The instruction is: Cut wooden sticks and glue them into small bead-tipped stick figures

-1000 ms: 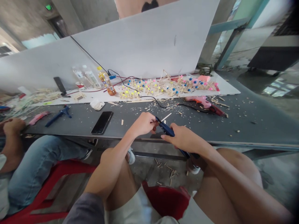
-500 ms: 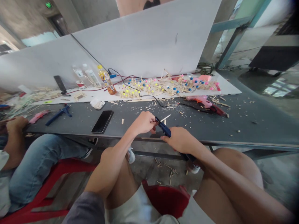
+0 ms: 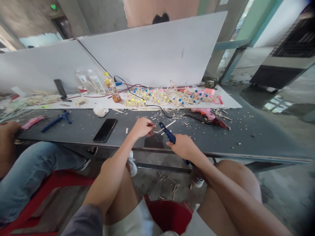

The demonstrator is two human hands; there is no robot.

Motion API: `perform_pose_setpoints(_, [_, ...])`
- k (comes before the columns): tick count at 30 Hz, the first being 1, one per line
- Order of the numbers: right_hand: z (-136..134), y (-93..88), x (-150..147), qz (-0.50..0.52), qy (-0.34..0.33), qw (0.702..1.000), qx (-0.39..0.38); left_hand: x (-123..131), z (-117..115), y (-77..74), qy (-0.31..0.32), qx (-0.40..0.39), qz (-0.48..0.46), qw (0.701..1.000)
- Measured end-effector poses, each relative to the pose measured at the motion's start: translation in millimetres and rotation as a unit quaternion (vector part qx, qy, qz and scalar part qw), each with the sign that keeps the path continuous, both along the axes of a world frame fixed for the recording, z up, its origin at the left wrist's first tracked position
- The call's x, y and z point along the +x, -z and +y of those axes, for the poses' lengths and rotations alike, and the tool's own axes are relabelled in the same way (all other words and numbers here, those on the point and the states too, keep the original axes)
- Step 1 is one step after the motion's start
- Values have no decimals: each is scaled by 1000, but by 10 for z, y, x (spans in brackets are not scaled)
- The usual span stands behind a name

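Note:
My right hand [image 3: 184, 146] is wrapped round the handles of a dark blue hand cutter [image 3: 168, 132], whose head points away to the upper left over the table's front edge. A pale thin wooden stick [image 3: 170, 124] shows just beyond the cutter's head; whether its jaws touch the stick I cannot tell. Left of the cutter, my left hand [image 3: 143, 127] hovers with its fingertips pinched together, apart from the tool. A short wooden piece [image 3: 156, 132] shows by these fingertips, but whether they grip it is unclear.
Behind stand many small stick frames with coloured balls [image 3: 159, 96] on a white board. A pink glue gun [image 3: 205, 113] with a black cable lies right. Left are a phone [image 3: 105, 130], a drink bottle [image 3: 112, 88], a blue tool [image 3: 56, 121] and a co-worker's hand [image 3: 10, 127].
My left hand has drawn away to the left from the cutter's head. My right hand still grips the cutter. The whole view has shifted slightly.

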State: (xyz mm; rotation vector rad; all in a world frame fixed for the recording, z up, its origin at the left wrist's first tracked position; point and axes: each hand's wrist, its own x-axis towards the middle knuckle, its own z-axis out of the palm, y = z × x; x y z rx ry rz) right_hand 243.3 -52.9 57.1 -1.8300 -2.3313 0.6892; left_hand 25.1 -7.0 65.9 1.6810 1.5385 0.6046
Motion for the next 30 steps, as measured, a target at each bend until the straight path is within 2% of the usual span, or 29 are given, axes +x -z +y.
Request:
perform_pose_setpoints(2, [9,-17,0,12,11,1000,1,-63,111,70,-36,62,78,994])
perform_pose_setpoints(5, [16,-32,-3,30,32,999,0,-91,236,155,-50,117,197,972])
perform_pose_setpoints(8, [33,-25,-15,25,50,998,25,-20,243,154,-83,164,251,950])
perform_pose_setpoints(11, [58,-15,-28,19,70,996,49,135,116,81,-88,271,210,935])
perform_pose_setpoints(14, [74,-25,-38,29,82,995,57,302,-63,15,-22,330,101,938])
perform_pose_setpoints(16, [71,-40,-47,37,83,994,57,377,-147,0,12,358,81,930])
perform_pose_setpoints(19, [51,-59,-69,46,80,994,63,423,-184,18,37,393,122,911])
perform_pose_setpoints(23, [6,-74,-102,55,76,992,84,437,-153,63,30,409,222,884])
perform_pose_setpoints(25, [-19,-88,-110,68,73,991,94,451,-147,67,27,419,244,874])
perform_pose_setpoints(27, [-45,-108,-107,92,66,988,104,465,-153,47,29,430,231,872])
perform_pose_setpoints(30, [-76,-138,-83,147,51,982,109,462,-172,-18,25,429,158,889])
